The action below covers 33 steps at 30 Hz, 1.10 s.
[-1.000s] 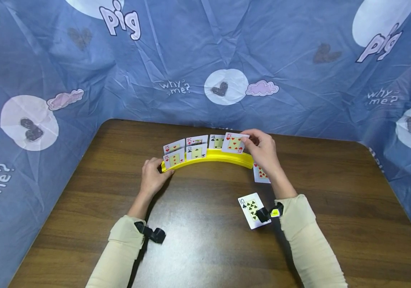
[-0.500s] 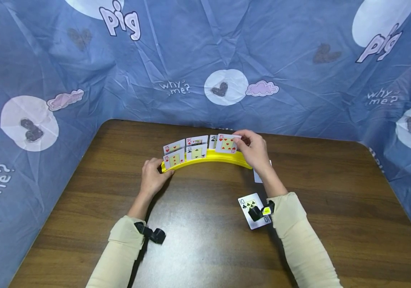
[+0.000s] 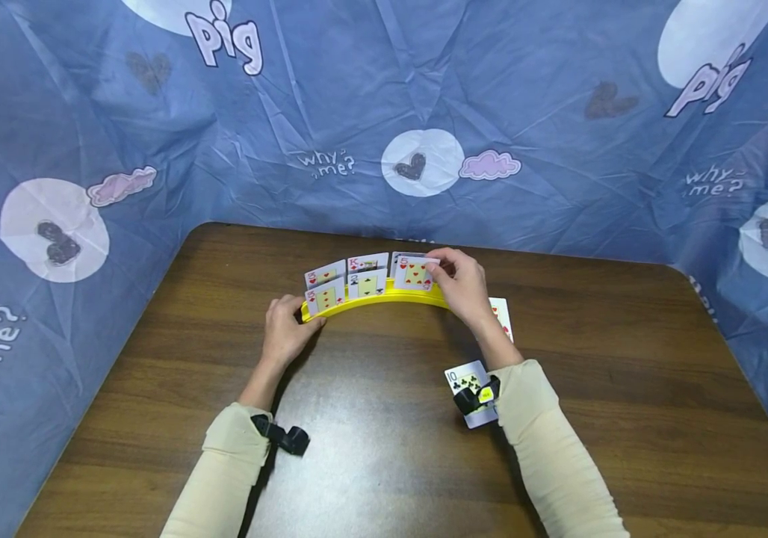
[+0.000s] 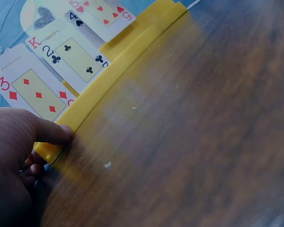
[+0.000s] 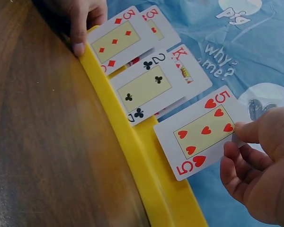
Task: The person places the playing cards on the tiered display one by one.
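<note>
My left hand grips the left end of a curved yellow card holder, thumb on its front. With thumb and fingers my right hand pinches the right edge of a five of hearts, above the holder's front row. Whether its bottom edge sits in the groove, I cannot tell. Behind it stands a four of spades, mostly covered. To the left, a two of clubs stands before a red king. At the left end, a three of diamonds stands before a three of hearts.
A ten of clubs lies face up on the wooden table, partly under the right wrist's camera. Beside the right forearm lies a red-suited card, partly hidden. Blue printed cloth hangs behind the table.
My right hand has moved left and slightly down with the five of hearts, which now covers most of the four of spades. The left hand and holder have stayed put.
</note>
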Each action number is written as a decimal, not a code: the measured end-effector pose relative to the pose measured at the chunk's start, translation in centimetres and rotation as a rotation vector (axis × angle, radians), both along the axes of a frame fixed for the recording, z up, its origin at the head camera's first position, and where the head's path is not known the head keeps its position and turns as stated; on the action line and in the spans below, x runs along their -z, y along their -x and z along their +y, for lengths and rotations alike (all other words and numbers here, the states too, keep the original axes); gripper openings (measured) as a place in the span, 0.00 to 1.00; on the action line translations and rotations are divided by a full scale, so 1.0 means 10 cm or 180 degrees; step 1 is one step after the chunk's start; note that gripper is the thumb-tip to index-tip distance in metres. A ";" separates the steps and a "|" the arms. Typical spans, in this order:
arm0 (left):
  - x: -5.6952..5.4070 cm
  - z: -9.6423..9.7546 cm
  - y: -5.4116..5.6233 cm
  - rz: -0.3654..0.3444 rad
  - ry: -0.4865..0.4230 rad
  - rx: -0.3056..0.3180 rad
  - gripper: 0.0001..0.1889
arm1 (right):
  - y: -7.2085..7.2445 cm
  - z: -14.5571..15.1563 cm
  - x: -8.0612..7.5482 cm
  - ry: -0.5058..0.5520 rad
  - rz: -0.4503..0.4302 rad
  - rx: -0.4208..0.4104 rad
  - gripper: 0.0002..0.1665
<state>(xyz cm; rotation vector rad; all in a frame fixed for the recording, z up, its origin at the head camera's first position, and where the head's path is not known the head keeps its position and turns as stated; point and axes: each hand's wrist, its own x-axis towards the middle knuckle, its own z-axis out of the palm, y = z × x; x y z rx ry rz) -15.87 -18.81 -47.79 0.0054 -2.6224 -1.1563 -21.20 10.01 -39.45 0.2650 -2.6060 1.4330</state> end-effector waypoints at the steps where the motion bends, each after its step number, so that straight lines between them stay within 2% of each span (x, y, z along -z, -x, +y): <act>1: 0.00 0.00 0.00 -0.0001 0.0004 0.0001 0.17 | 0.00 -0.01 0.01 0.0017 0.0003 0.0000 0.12; 16: 0.00 0.00 0.00 -0.0015 0.0037 -0.0003 0.18 | 0.00 -0.06 0.17 0.0062 -0.0051 0.0041 0.11; 23: 0.01 0.00 0.00 -0.0005 0.0046 -0.0007 0.18 | 0.00 -0.07 0.19 0.0106 -0.0057 0.0066 0.11; 33: -0.01 0.00 -0.01 -0.0011 0.0006 -0.0014 0.17 | -0.02 -0.07 0.23 -0.0002 -0.0029 0.0052 0.11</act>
